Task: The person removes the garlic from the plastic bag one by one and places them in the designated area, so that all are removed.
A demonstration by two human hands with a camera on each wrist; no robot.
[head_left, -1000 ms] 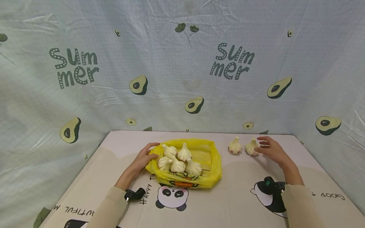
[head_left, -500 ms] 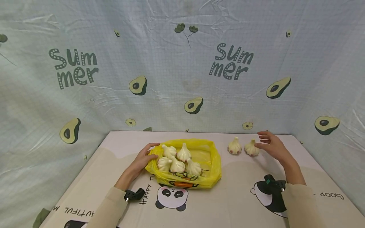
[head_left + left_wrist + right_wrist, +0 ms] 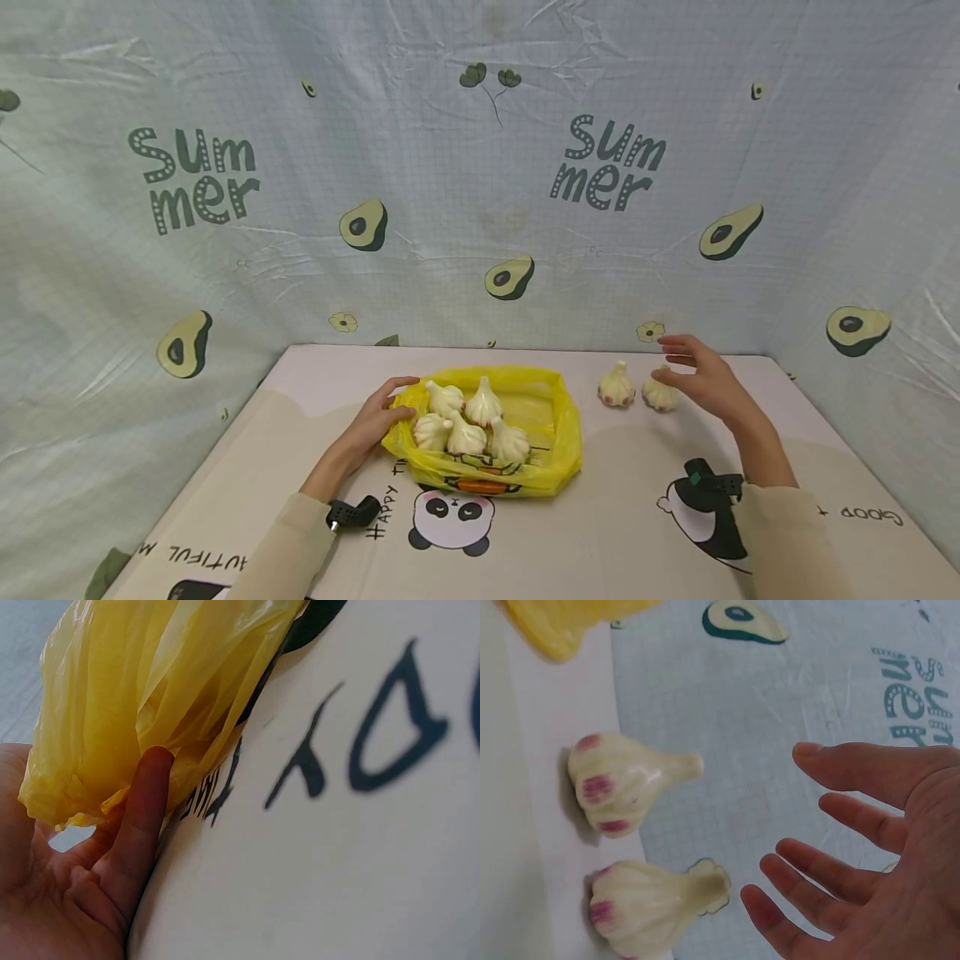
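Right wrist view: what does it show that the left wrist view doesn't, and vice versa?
Only the right wrist view shows the right hand, two garlic bulbs and an avocado print on the backdrop.
Only the left wrist view shows lettering on the tablecloth and the left hand holding a yellow plastic bag.
Both show the tablecloth, backdrop and yellow plastic bag.

Pale backdrop sheet (image 3: pixel 427 142), avocado prints (image 3: pixel 510 277) and "summer" lettering (image 3: pixel 608 162) across it, light table cover (image 3: pixel 577 542), panda print (image 3: pixel 453 525).

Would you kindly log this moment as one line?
left hand: holds yellow bag; right hand: empty, near two garlic bulbs; in bag: five bulbs
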